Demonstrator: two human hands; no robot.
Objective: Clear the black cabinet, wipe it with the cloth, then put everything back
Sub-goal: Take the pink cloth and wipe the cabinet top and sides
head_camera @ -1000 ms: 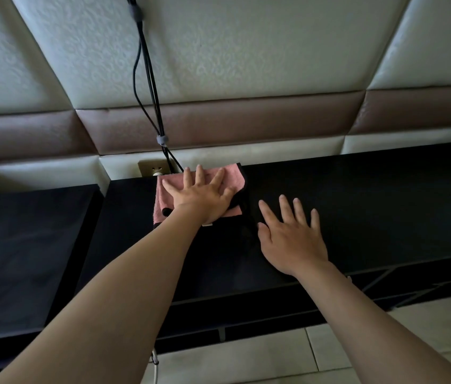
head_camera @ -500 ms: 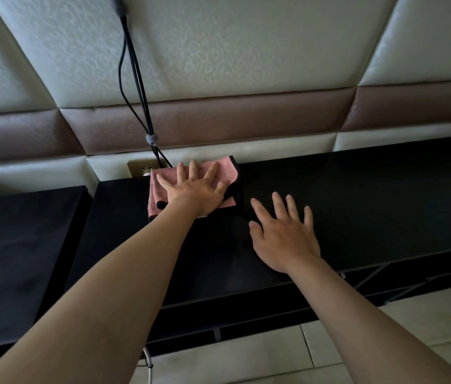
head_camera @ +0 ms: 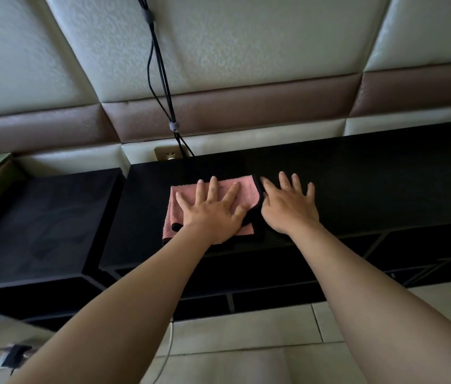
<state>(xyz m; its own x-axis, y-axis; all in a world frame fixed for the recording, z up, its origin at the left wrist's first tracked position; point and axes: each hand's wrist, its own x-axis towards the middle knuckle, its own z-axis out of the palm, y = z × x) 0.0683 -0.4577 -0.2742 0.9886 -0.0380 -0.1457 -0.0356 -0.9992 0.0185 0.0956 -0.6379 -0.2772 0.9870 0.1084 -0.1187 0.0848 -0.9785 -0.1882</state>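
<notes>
The black cabinet (head_camera: 357,189) stretches below me, its top bare but for the pink cloth (head_camera: 242,189) near the middle. My left hand (head_camera: 213,214) presses flat on the cloth, fingers spread. My right hand (head_camera: 288,209) lies open on the cabinet, just beside the cloth's dark edge.

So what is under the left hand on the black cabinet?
The left hand lies flat, fingers spread, on a pink cloth with a dark edge, which lies on the black cabinet top. The cabinet surface beneath the cloth is covered, so its state cannot be seen.
</notes>
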